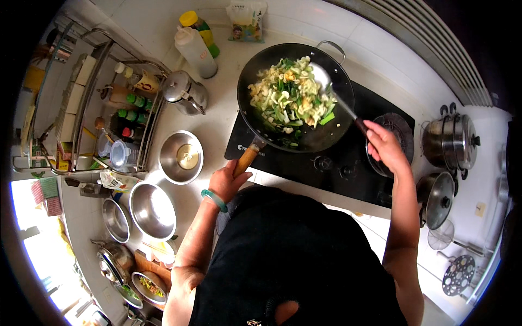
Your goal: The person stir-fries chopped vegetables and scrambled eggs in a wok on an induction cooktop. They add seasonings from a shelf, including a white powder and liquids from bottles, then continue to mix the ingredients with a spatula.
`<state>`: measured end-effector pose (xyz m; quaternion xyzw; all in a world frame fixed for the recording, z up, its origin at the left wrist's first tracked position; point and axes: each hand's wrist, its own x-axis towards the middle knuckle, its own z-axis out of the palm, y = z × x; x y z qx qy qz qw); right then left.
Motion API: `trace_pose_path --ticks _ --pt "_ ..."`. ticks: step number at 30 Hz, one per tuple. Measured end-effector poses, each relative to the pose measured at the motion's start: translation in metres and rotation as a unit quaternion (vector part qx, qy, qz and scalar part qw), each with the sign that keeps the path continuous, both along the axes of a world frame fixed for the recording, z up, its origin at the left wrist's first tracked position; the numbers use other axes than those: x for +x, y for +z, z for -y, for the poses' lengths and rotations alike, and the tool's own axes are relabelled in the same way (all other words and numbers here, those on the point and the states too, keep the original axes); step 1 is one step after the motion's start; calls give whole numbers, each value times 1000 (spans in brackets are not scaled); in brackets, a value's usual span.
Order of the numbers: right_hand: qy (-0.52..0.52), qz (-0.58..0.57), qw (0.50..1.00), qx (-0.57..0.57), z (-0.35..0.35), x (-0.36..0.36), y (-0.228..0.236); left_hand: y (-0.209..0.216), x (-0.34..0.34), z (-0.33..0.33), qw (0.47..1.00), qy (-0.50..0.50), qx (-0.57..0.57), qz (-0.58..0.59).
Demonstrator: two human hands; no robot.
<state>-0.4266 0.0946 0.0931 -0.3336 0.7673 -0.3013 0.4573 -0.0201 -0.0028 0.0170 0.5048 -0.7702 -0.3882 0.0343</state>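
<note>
A black wok (321, 138) sits over the left part of the black cooktop (304, 165). Chopped green and white vegetables mixed with yellow bits that look like egg (291, 89) fill its middle. My left hand (225, 179), with a green bangle at the wrist, is closed round the wok's wooden handle (247, 158). In my right hand (385, 145) is the dark handle of a metal spatula (348, 107). The spatula's shiny head rests against the food at the wok's right side; its exact edge is blurred.
Left of the wok stand a metal kettle (185, 92), a squeeze bottle (197, 53) and steel bowls (182, 157). A wire rack (155, 108) holds several seasoning bottles. To the right are a second burner (399, 133), a steamer pot (448, 140) and a lidded pan (437, 201).
</note>
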Motion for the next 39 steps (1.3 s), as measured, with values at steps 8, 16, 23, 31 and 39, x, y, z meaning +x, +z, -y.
trace_pose_path --ticks 8,16,23,31,39 --pt "11 -55 998 2 -18 -19 40 -2 2 -2 1000 14 9 -8" --pt "98 -56 992 -52 48 22 -3 -4 2 0 1000 10 4 -2" --pt "249 -191 948 -59 -10 3 67 -4 1 -3 1000 12 -14 -12" --pt "259 -245 931 -84 -40 3 108 -6 4 -5 1000 15 -23 -13" --pt "170 -316 923 -143 0 15 14 -3 3 -2 1000 15 -2 -12"
